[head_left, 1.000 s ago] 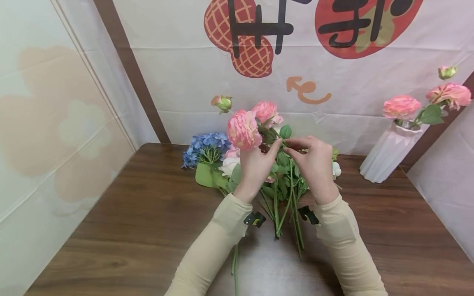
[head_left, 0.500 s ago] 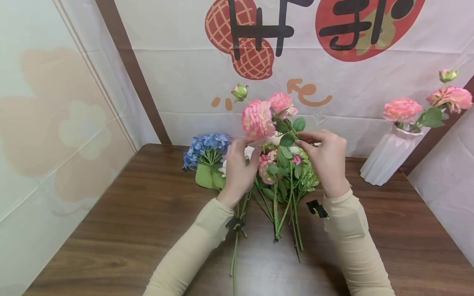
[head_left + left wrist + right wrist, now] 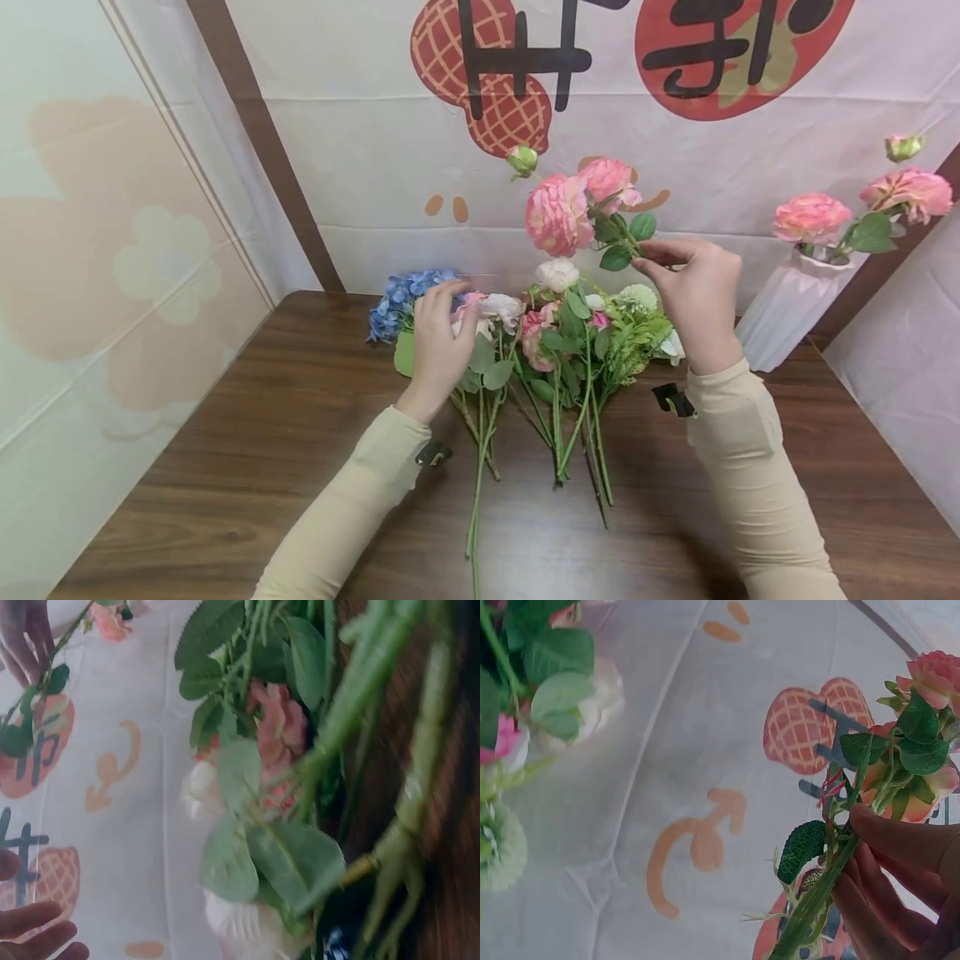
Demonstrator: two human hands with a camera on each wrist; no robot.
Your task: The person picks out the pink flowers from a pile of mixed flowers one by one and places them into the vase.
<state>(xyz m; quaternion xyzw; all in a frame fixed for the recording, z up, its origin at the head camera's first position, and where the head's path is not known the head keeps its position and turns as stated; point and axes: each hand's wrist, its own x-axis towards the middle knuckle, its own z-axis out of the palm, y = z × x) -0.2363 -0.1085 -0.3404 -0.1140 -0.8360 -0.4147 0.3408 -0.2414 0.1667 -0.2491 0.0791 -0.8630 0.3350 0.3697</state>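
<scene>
Pinched between thumb and fingers of my right hand point(image 3: 693, 296) is the green stem point(image 3: 821, 889) of a pink artificial flower spray point(image 3: 558, 215). Two full blooms, a bud and several leaves top that spray, raised in front of the backdrop. The right wrist view shows the thumb pressing the stem near its leaves. My left hand point(image 3: 442, 346) holds nothing, its fingers loosely spread beside the white flowers point(image 3: 501, 312) lying on the table. In the left wrist view, its fingertips point(image 3: 45, 930) show at the lower left, apart from the leaves point(image 3: 292, 862).
A white ribbed vase point(image 3: 791, 308) with pink flowers point(image 3: 813, 218) stands at the back right. Along the back of the wooden table point(image 3: 225, 450) lie a blue hydrangea point(image 3: 401, 302), pink flowers point(image 3: 536, 342) and green sprigs point(image 3: 637, 342), stems toward the front edge.
My right hand has moved right and up with the pink flower spray. My left hand has left the spray and drawn back to the left, uncovering the flowers on the table.
</scene>
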